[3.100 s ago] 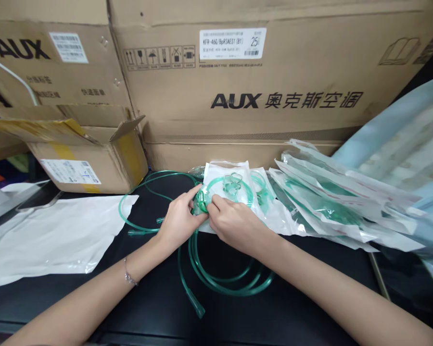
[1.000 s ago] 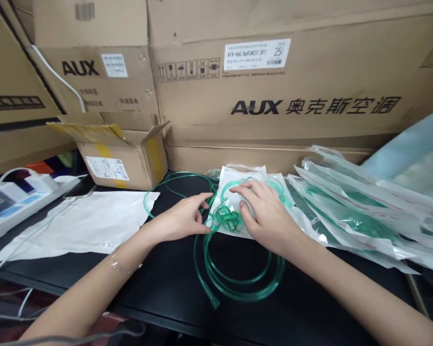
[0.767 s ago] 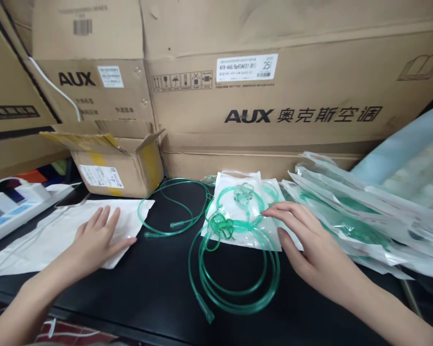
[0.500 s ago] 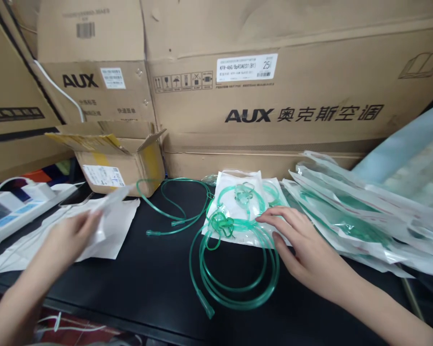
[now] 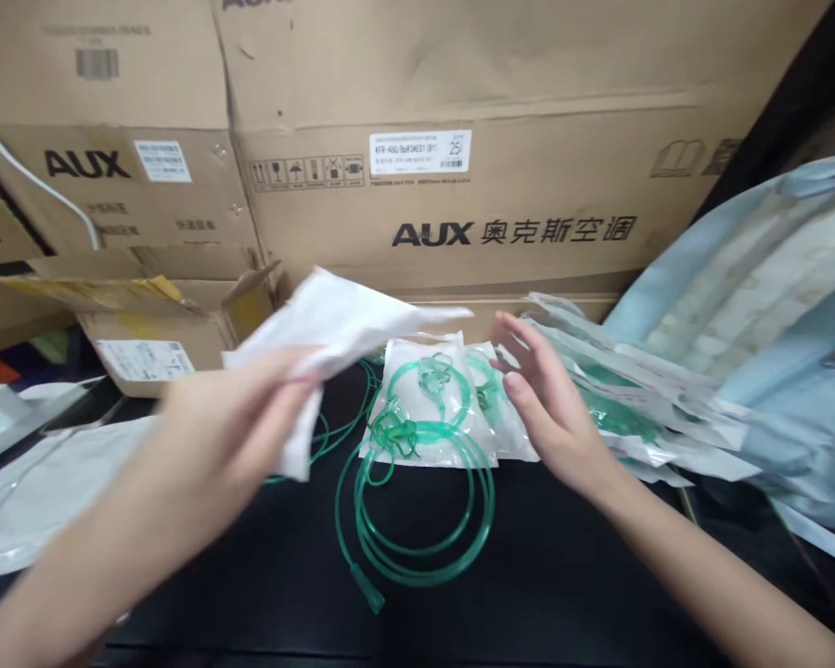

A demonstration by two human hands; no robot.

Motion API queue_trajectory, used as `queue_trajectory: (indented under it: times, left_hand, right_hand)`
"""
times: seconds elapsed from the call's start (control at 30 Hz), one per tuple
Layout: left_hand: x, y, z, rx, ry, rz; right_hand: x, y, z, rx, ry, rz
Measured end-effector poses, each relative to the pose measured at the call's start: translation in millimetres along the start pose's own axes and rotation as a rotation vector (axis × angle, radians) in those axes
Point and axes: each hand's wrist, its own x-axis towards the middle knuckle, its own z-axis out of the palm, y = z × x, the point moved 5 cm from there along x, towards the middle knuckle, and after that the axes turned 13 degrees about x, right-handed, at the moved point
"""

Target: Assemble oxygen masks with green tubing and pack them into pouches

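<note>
My left hand (image 5: 237,427) grips a white pouch (image 5: 340,320) between thumb and fingers, raised above the black table. Its fingers are blurred by motion but closed on the pouch. My right hand (image 5: 549,408) is open, fingers apart, beside the packed pouches. Between the hands lies a coil of green tubing (image 5: 428,575), with a connector (image 5: 367,589) at its end and a looped green bundle (image 5: 393,431) at its top. The coil overlaps a clear-fronted pouch (image 5: 428,357) holding a green mask and tubing. Another packed pouch (image 5: 491,390) lies partly behind it.
A stack of packed pouches (image 5: 640,390) leans at the right, by a light blue fabric item (image 5: 800,371). An opened small carton (image 5: 160,315) stands at the left. White pouches (image 5: 48,492) and a power strip (image 5: 14,417) lie left. Large cartons (image 5: 529,186) form the back.
My left hand has carried the white pouch up and right from the pile at the left. My right hand has lifted away from the tubing coil. The view has turned right.
</note>
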Motion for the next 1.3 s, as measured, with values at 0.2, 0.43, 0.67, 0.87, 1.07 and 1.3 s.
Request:
queue_trajectory:
  times: [0.2,0.43,0.67,0.87,1.07,1.3]
  left_hand:
    - [54.0,59.8,61.5,-0.316,-0.139,0.385]
    - [68.4,54.6,107.5,-0.407,-0.24,0.521]
    - [75.4,54.0,106.2,-0.362,-0.128,0.465]
    - [65.6,14.6,103.9,-0.444,-0.018,0.139]
    - [13.9,-17.7,126.5,-0.459,-0.416,-0.157]
    - [-0.5,9.3,145.1,-0.08,-0.606,-0.081]
  right_hand:
    - [16.6,-10.0,-9.7,-0.342,-0.306,-0.208]
    - [7.4,-0.7,-1.5,-0.272,-0.533,0.151]
    - [21.6,16.1,0.1,-0.229,-0.416,0.276]
    - [22.1,35.4,4.3,-0.121,-0.496,0.417]
    - [21.5,49.4,-6.7,-0.26,-0.375,0.429]
    - [22.5,40.3,6.2,-0.369,-0.286,0.11]
